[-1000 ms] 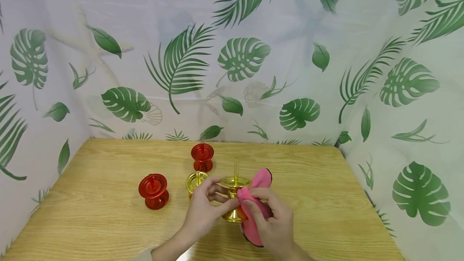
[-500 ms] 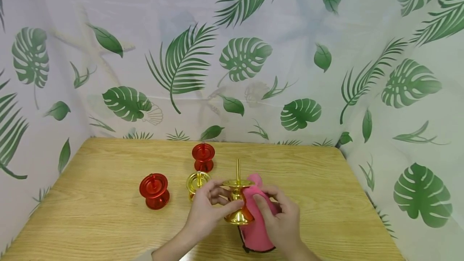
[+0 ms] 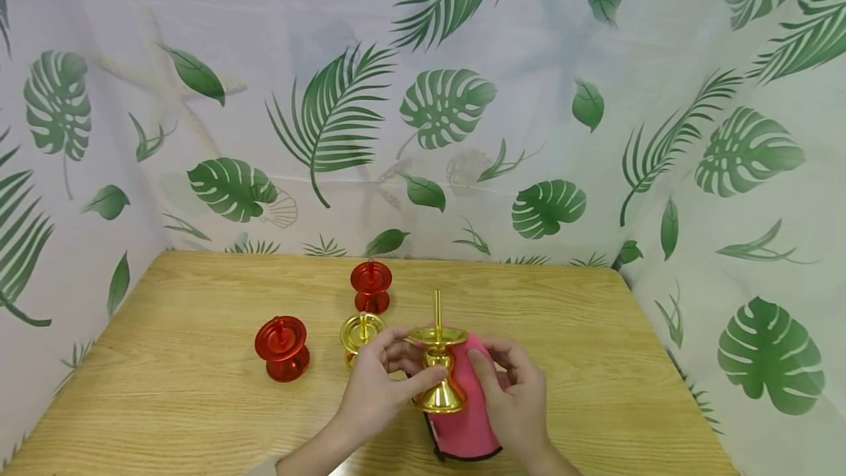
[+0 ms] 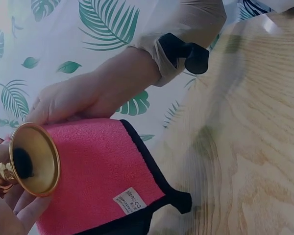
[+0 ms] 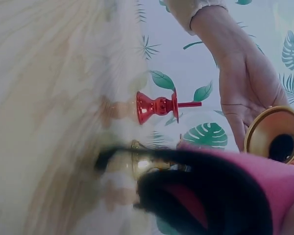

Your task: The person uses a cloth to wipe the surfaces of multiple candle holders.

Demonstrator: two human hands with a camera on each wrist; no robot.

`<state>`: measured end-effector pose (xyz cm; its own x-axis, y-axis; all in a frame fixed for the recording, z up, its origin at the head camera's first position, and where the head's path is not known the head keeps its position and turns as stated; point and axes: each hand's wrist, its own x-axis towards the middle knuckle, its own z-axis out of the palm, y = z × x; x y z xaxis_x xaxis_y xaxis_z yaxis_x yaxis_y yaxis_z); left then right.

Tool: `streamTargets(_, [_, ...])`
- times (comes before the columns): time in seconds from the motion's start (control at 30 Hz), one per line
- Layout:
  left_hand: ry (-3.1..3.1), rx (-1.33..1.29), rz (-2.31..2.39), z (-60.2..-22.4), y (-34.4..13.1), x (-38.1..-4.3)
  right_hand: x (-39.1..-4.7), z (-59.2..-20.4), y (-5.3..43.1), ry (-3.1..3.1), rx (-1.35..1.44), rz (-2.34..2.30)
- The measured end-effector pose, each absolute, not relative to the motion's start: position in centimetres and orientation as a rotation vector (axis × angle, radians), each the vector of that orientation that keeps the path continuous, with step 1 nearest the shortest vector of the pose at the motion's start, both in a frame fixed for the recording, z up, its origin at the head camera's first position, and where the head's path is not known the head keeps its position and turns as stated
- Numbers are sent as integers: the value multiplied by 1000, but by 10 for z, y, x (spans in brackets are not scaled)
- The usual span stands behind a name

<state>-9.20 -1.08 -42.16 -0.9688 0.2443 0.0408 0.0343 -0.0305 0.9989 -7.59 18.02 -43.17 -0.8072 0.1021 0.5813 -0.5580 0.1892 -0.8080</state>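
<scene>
My left hand (image 3: pixel 375 388) grips a shiny gold candle holder (image 3: pixel 444 397) by its narrow stem, thumb across the front. It stands upright above the table, its thin spike pointing up. In the left wrist view its hollow base (image 4: pixel 45 164) shows a dark spot inside. A pink cloth (image 3: pixel 463 432) with black edging hangs right behind the holder. My right hand (image 3: pixel 521 399) pinches this cloth beside the holder, thumb in front and fingers behind. A small white label (image 4: pixel 130 200) shows on the cloth in the left wrist view.
Two red candle holders stand on the wooden table (image 3: pixel 165 402): one on the left (image 3: pixel 282 349), one farther back (image 3: pixel 371 286). A second gold candle holder (image 3: pixel 361 330) stands just behind my left hand. Leaf-patterned sheeting (image 3: pixel 463 131) walls the table's back and sides.
The gold candle holder in my left hand has shifted slightly right. The pink cloth, bunched at its side before, now hangs flatter behind it; my right hand has moved a little right.
</scene>
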Motion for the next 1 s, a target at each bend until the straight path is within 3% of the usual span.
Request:
streamTargets(0.4, [2123, 235, 2146, -421, -9, -92, -74, -426, 178, -1785, 846, 1355])
streamTargets(0.8, [1965, 413, 2129, -419, -13, -91, -68, -421, 191, -1844, 668, 1522])
streamTargets(1.0, [1846, 349, 2132, -416, -16, -93, -69, -424, 197, -1841, 615, 1601])
